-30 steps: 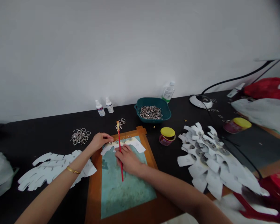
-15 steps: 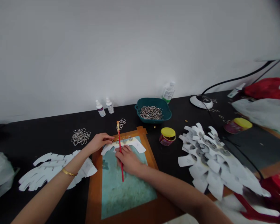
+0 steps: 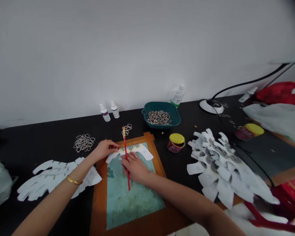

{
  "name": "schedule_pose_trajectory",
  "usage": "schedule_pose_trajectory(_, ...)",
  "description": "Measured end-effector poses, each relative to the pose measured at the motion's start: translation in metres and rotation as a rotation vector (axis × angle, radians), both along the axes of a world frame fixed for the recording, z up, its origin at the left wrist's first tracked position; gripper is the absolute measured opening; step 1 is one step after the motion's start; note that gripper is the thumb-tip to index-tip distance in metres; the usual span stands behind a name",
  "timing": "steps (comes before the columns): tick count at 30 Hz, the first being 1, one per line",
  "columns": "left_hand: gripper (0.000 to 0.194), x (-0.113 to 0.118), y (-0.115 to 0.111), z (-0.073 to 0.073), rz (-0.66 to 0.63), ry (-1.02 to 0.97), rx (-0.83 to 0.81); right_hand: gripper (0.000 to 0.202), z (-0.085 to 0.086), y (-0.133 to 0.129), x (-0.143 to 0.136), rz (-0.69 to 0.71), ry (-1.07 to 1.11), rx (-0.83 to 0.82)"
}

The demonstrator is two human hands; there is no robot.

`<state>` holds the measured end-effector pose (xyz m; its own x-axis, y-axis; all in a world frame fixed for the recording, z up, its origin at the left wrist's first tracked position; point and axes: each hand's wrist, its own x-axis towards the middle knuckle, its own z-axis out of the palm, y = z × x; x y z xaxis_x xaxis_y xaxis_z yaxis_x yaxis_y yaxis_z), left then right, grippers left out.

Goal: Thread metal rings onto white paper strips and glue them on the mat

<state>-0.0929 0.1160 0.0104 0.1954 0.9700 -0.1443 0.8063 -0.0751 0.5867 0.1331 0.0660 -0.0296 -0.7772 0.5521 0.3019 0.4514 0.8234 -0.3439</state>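
Note:
A white cut piece (image 3: 145,152) with several metal rings along its upper edge lies near the top of a green sheet (image 3: 135,200) on a brown board. My left hand (image 3: 106,149), closed in a pinch, holds a metal ring (image 3: 118,148) at the piece's upper left edge. My right hand (image 3: 134,166) rests over the piece's lower edge, its fingers closed around a red brush (image 3: 128,178). The brush points away from me, its yellowish tip (image 3: 123,131) beyond the board's top edge.
Loose rings (image 3: 84,143) and white cut pieces (image 3: 51,177) lie left. Behind stand two small bottles (image 3: 105,113), a green basin (image 3: 152,105) of rings and a clear bottle (image 3: 177,97). A yellow-lidded tub (image 3: 176,143) and piled white pieces (image 3: 218,167) are right.
The view has shifted slightly. Both hands keep nearly the same place and grip, and the brush stays in my right hand.

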Motion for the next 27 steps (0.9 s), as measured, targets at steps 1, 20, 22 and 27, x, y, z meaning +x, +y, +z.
schedule_pose_trajectory(1, 0.034, -0.001, -0.001, 0.0, 0.003, -0.006, 0.001, 0.015, 0.0, 0.0, 0.0, -0.003, 0.0, 0.003)
schedule_pose_trajectory(20, 0.037, 0.008, 0.009, 0.005, 0.116, 0.021, -0.009, 0.014, -0.004, 0.0, -0.001, 0.0, 0.032, 0.019)
schedule_pose_trajectory(22, 0.036, 0.008, 0.008, 0.003, 0.126, 0.054, 0.0, 0.015, -0.004, 0.0, -0.001, 0.005, 0.035, 0.017)
schedule_pose_trajectory(27, 0.032, 0.007, 0.003, -0.004, 0.158, 0.113, 0.022, 0.015, -0.003, 0.001, -0.001, 0.018, 0.011, -0.009)
